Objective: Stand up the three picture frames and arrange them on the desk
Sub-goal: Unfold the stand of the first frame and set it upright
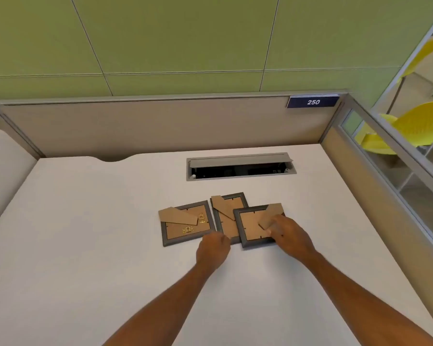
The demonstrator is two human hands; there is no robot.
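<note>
All 3 picture frames lie face down in a tight cluster on the worktop [85, 221], on your side of the open cable hatch [240, 166] and a little toward you from it. Take the hatch as your marker: the left frame [185, 224] sits nearer to you than its left end, the middle frame [226, 216] nearer to you than its centre, and the right frame [251, 227] partly overlaps the middle one, resting on top of its right side.

Your right hand [289, 236] is on the right frame's near right corner, fingers [269, 231] curled down onto the cardboard back beside the easel leg [270, 217]. You cannot tell from here whether they pinch the leg or only press on it. Your left hand [213, 248] is loosely closed at the near edge of the middle frame, holding nothing that shows.

The move likely turns on that easel leg: it runs diagonally from the frame's far right corner down toward its centre, and its free tip points at your right fingers. So the right hand is the nearer one, and the leg probably needs swinging out before the frame can be tipped upright. Since this frame lies on the middle one, lifting it may drag its neighbour; your left hand is placed to steady that.
</note>
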